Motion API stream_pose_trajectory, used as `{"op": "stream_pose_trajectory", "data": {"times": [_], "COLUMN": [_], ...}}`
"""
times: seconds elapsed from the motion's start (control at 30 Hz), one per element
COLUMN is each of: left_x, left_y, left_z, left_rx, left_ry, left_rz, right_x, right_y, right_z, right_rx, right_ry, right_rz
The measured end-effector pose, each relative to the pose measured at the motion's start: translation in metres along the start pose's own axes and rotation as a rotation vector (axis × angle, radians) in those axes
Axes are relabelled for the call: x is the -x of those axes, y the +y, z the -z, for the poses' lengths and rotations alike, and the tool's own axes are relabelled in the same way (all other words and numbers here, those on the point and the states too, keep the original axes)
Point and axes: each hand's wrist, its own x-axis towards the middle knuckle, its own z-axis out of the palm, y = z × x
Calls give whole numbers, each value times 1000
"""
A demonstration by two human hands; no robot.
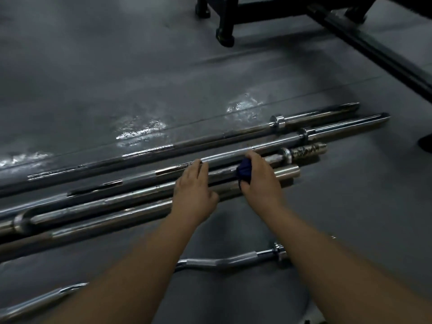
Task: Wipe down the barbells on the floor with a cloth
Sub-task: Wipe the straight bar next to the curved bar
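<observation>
Several steel barbells (149, 174) lie side by side on the grey floor, running from lower left to upper right. My right hand (259, 178) grips a dark blue cloth (244, 170) and presses it onto one of the middle bars near its right end. My left hand (194, 190) rests flat, fingers straight, on the same bundle of bars just left of the cloth. A curl bar (224, 261) lies apart on the floor closer to me, partly hidden by my forearms.
Black legs of a gym bench or rack (224, 31) stand at the top. A long dark rail (374, 54) runs diagonally at the top right. The floor (140, 132) shows shiny patches beyond the bars. A dark object (426, 143) pokes in at the right edge.
</observation>
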Motion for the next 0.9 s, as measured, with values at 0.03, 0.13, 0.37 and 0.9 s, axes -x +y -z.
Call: {"op": "stream_pose_trajectory", "data": {"times": [0.03, 0.13, 0.37, 0.9], "left_x": [-1, -7, -24, -45], "left_y": [0, -1, -12, -11], "left_z": [-11, -37, -81, -131], "left_rx": [4, -15, -19, -53], "left_ry": [-17, -80, -194, -113], "left_rz": [9, 2, -18, -179], "right_x": [-1, -3, -23, -23], "right_y": [8, 31, 68, 82], "right_z": [-8, -31, -60, -114], "right_rx": [-28, -82, -319, 36], "right_ry": [-9, 0, 244, 12], "right_rz": [-62, -193, -541, -180]}}
